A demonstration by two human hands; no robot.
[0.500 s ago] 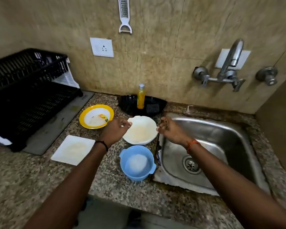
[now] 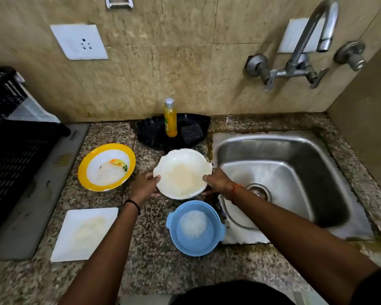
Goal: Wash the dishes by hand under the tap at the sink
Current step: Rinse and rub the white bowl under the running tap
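White scalloped plate (image 2: 182, 172) face-up, roughly round, no clear long axis; on the counter (image 2: 150, 256) beside the sink's (image 2: 279, 148) left rim. Left hand (image 2: 144, 187) pinches its left rim, right hand (image 2: 218, 182) grips its right rim. Tan residue at centre.

Single head view, worn high, looking forward and steeply down over the tabletop (image 2: 141, 256). Faces the tiled wall (image 2: 185, 69) at far. Close range: sink (image 2: 330, 216) right, rack (image 2: 13, 155) left, apparently cut by the frame. Wide-angle; edges bend and blur.
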